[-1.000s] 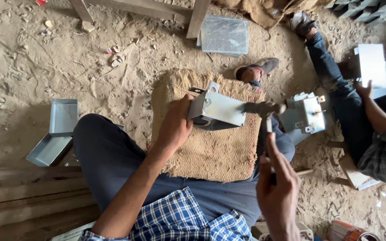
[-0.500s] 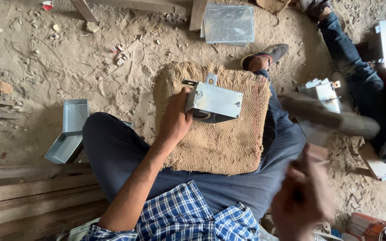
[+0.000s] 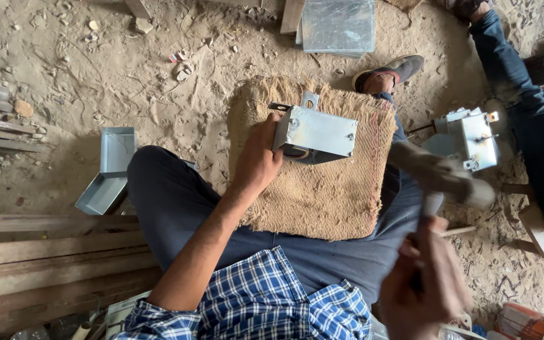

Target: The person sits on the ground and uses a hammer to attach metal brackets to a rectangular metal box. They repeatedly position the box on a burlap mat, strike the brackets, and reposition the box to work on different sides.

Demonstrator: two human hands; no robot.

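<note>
The left hand (image 3: 260,158) grips the left end of a grey metal box (image 3: 317,132), fingers wrapped around its edge, and the box lies on a burlap mat (image 3: 322,195) across the person's lap. The right hand (image 3: 424,284) holds a blurred hammer (image 3: 442,179), fingers closed around its handle, to the right of the box and apart from it.

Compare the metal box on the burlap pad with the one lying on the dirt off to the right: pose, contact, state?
The metal box on the burlap sits on the burlap pad over the person's lap, steadied by the left hand; the metal box on the dirt lies on sandy ground with no hand on it. The first shows one plain closed side face; the second shows brackets and screws. The right hand holds a blurred hammer between them. Both are grey sheet-metal boxes.
</note>
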